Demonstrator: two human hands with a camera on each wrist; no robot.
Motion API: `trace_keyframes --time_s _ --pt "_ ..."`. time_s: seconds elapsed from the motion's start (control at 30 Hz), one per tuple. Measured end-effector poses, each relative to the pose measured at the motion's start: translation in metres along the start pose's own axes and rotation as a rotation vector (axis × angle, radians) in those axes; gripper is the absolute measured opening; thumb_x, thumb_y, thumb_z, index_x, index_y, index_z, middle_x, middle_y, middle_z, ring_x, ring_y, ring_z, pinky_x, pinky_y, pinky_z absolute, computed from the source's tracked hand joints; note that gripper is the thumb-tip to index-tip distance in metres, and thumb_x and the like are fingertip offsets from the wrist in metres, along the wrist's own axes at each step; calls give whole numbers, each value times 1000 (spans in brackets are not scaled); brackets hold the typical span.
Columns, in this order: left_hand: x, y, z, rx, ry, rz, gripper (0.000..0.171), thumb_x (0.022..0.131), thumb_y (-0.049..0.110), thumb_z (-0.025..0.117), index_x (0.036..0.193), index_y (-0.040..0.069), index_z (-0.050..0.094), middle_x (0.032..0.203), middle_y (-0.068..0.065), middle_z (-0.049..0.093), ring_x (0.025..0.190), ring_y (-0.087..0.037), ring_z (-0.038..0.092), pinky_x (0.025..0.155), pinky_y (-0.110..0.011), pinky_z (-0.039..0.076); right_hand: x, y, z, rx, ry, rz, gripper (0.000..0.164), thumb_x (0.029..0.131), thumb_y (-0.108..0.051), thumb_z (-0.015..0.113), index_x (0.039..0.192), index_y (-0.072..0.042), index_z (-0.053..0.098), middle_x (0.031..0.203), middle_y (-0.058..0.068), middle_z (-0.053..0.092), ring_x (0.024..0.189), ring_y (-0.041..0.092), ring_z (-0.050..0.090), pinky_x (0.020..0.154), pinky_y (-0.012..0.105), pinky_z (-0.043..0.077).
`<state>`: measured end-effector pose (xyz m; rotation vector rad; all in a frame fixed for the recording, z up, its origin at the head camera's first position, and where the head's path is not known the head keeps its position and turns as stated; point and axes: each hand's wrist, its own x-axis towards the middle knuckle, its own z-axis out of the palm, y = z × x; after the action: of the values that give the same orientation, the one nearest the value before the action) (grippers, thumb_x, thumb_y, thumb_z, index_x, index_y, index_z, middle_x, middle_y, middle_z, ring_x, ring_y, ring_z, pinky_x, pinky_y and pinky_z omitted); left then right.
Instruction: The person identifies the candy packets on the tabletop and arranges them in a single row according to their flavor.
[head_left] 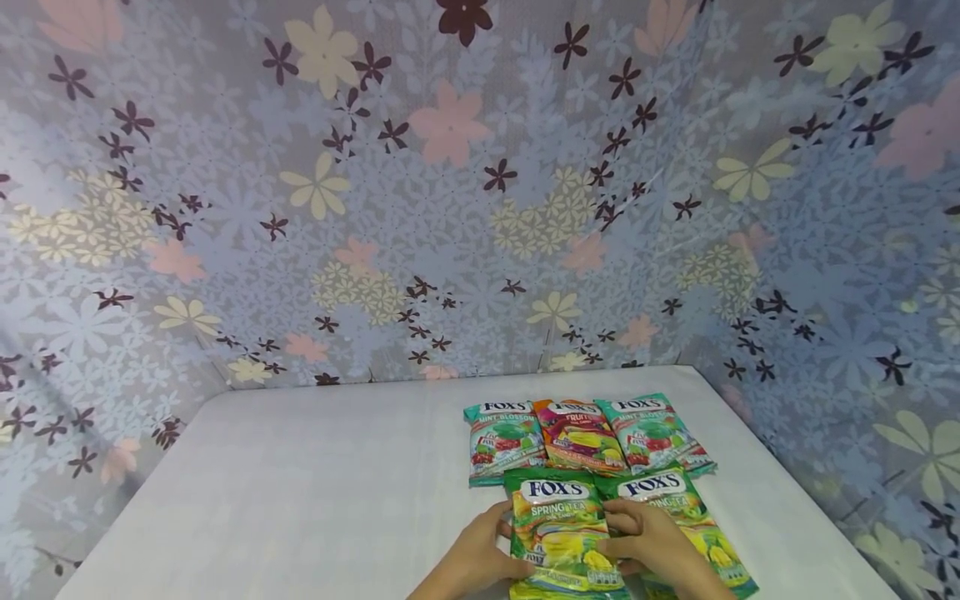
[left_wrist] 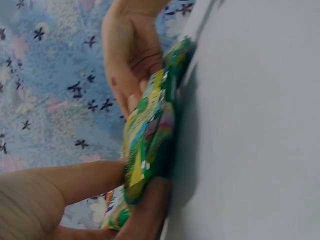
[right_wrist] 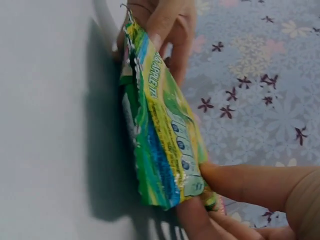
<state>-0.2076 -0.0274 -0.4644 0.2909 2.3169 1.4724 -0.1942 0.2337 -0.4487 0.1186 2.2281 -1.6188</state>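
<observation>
A green and yellow Fox's Spring Tea candy bag (head_left: 558,537) lies face up near the table's front, held between both hands. At its left edge my left hand (head_left: 480,546) grips it, thumb on the front and fingers curled beneath, as the left wrist view shows. The right edge is pinched by my right hand (head_left: 652,542), whose thumb presses the printed face while its fingers go under. In the right wrist view the bag's crimped bottom edge (right_wrist: 142,150) is tilted up over the white surface. A second Spring Tea bag (head_left: 708,533) lies just right, partly covered by my right hand.
Behind, in a row, lie a Mint Blossom bag (head_left: 506,446), an orange Fruits bag (head_left: 581,437) and another Mint Blossom bag (head_left: 654,432). They rest on a white-covered table (head_left: 300,483). Floral fabric (head_left: 450,208) rises behind and at both sides.
</observation>
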Motion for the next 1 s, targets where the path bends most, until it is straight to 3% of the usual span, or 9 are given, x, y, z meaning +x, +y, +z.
trace_keyframes --time_s 0.13,0.17,0.27,0.3,0.37,0.53,0.77,1.0 --pt "-4 -1 2 -47 27 -36 79 72 10 85 141 2 45 91 -2 56 79 -18 54 78 -43 46 -2 2 0 25 -19 -14 71 86 -20 73 139 14 39 137 37 40 92 28 65 73 44 55" --pt "-6 -2 3 -71 29 -44 80 72 9 85 141 3 45 91 -2 56 77 -17 56 76 -41 47 -2 2 0 40 -29 -18 70 87 -20 73 139 13 39 131 36 45 92 28 65 73 43 55" --pt "-9 -4 5 -141 41 -60 81 72 5 84 143 5 44 91 -3 58 74 -17 60 74 -37 50 -3 5 0 90 -76 -48 67 88 -18 71 140 11 40 110 23 60 92 28 65 73 44 55" --pt "-11 -6 5 -164 38 -56 81 72 4 83 143 5 43 90 -4 59 72 -18 61 72 -36 51 -3 5 0 108 -90 -51 66 88 -17 70 140 10 39 100 15 61 90 27 65 73 44 54" --pt "-13 -9 5 -191 31 -53 81 73 3 82 144 6 43 90 -4 60 73 -19 63 72 -36 52 -3 5 2 126 -100 -59 66 88 -16 71 139 10 39 96 6 61 88 27 65 72 44 54" --pt "-22 -16 -3 -200 30 -9 82 76 3 80 147 6 38 92 -6 59 77 -22 64 73 -41 53 -3 2 7 140 -115 -86 70 89 -17 70 141 9 32 107 12 66 89 28 66 73 46 54" --pt "-31 -20 -11 -207 74 75 84 76 2 79 148 5 34 98 -8 56 76 -21 62 68 -38 52 -2 -7 18 201 -144 -137 71 90 -12 68 144 7 26 78 2 61 71 19 57 66 39 50" --pt "-35 -25 -17 -283 81 145 87 77 5 79 150 6 31 104 -11 53 74 -19 52 66 -34 45 -4 -11 25 241 -152 -148 78 89 -12 69 146 8 20 70 -2 50 67 17 53 65 36 48"
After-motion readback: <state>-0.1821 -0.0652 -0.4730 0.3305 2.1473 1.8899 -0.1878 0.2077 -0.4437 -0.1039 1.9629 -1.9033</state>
